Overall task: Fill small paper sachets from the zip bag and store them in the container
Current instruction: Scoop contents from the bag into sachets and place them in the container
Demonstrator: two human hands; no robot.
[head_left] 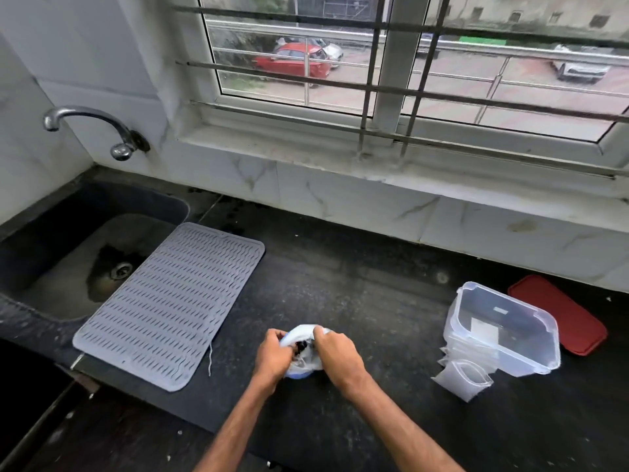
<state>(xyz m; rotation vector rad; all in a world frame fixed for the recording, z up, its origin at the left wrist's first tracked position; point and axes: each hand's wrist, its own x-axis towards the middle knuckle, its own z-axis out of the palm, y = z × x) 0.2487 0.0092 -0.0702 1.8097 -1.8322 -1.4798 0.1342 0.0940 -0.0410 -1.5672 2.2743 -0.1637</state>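
Near the worktop's front edge, the left hand and right hand are closing their fingers on the zip bag, apparently pulling its mouth apart; the open container is waiting toward the right end, sachets touching it.

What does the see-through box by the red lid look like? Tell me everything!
The clear plastic container is a rectangular box with rounded corners and a thick rim. Its lid is off and it looks tipped, with its opening showing. Inside lies something flat and white. It stands on the dark counter, beside the red lid, with small sachets against its near side.
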